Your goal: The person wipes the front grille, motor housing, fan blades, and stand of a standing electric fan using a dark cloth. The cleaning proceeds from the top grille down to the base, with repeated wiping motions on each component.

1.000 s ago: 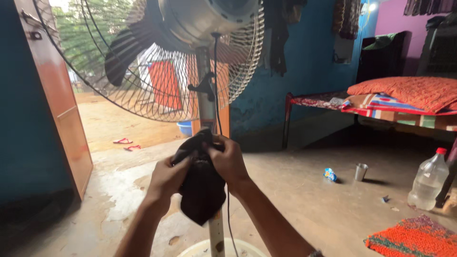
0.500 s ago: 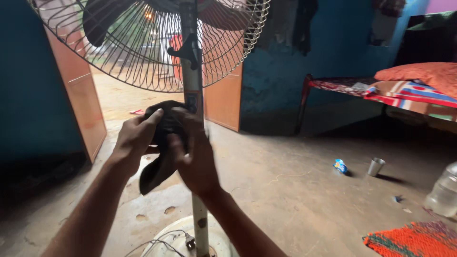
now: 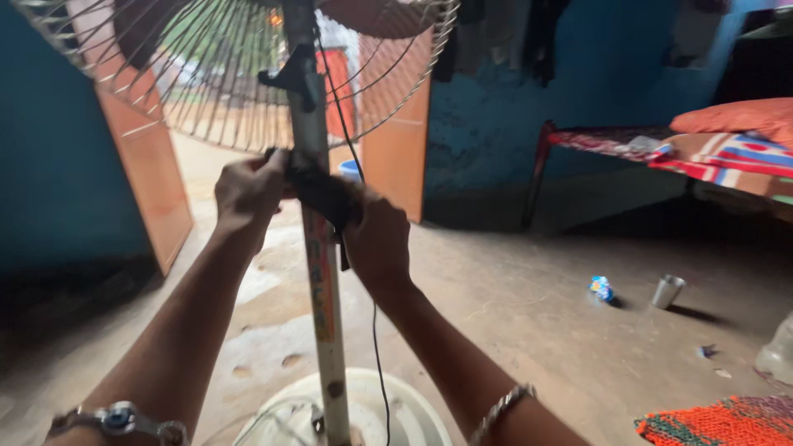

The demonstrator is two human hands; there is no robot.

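Dim indoors, lit mainly through the open doorway (image 3: 248,91) behind the fan grille (image 3: 206,74); washed-out and overexposed there, with pale glare on the wet floor (image 3: 256,281) just inside; deep shadow under the bed (image 3: 661,149) and along the left wall; short soft shadow beside the metal cup (image 3: 666,291); slight motion blur on both forearms and the nearer hand (image 3: 378,244); edges stretched by wide-angle distortion.

Matt black cloth (image 3: 324,192) against a glossy, scuffed metal pole (image 3: 322,289).

Bare forearms, metal bracelets (image 3: 116,419)
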